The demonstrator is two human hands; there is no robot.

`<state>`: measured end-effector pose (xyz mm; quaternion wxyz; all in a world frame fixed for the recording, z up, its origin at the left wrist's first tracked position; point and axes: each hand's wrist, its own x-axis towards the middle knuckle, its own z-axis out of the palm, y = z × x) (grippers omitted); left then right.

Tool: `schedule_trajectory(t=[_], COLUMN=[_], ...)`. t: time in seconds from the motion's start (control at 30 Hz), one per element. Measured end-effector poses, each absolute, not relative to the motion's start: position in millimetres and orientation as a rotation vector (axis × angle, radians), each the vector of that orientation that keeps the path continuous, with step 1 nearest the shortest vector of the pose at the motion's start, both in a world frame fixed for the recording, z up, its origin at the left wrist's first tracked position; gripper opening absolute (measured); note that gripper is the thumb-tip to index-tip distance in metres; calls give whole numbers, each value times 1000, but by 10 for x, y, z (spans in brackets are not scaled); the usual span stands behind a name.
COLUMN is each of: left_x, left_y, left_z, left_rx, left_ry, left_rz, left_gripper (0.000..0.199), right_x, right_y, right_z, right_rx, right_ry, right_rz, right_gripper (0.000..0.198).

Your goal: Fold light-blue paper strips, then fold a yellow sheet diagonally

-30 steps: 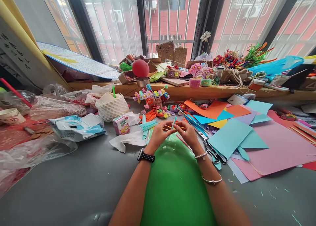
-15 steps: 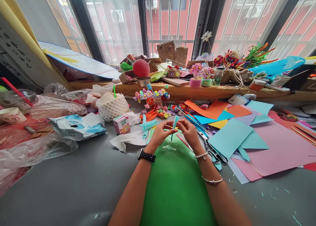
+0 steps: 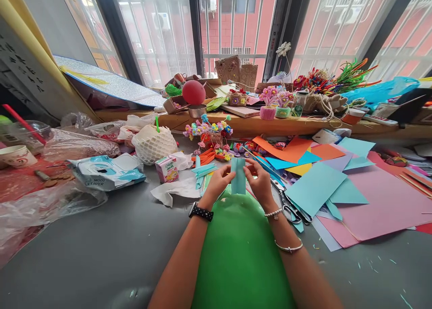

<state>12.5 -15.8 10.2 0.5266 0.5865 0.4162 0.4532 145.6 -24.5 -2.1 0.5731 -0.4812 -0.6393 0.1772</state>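
Note:
A small strip of light blue paper with a lengthwise crease stands upright between my hands. My left hand pinches its left edge. On the opposite edge, the thumb and fingers of my right hand hold it. Below the paper lies a large green balloon, between my forearms. More folded light blue strips rest just left of my left hand. Scissors lie to the right of my right wrist.
Coloured paper sheets spread over the right of the grey table. A wet-wipe packet, a small pink box and a net-wrapped coconut stand on the left. Crafted flowers stand ahead, below a cluttered wooden ledge.
The light blue paper, seen nearly edge-on and narrow before, now shows its wider creased face. My hands have turned it open between them and stay in nearly the same place.

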Motion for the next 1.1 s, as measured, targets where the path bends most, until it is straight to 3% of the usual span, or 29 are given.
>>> schedule_trajectory(t=[0.2, 0.67, 1.1], left_x=[127, 115, 122], left_y=[-155, -112, -134], left_z=[100, 46, 71], left_rx=[1388, 1393, 1395], left_ry=[1007, 1028, 1024], left_rz=[1124, 1199, 1190], left_gripper=[31, 28, 30], right_x=[1437, 1420, 1397], right_y=[-270, -254, -271], right_z=[-23, -75, -32], right_rx=[-1146, -1147, -1104], right_ry=[-1593, -1624, -1426], right_rz=[263, 236, 443], right_gripper=[32, 33, 28])
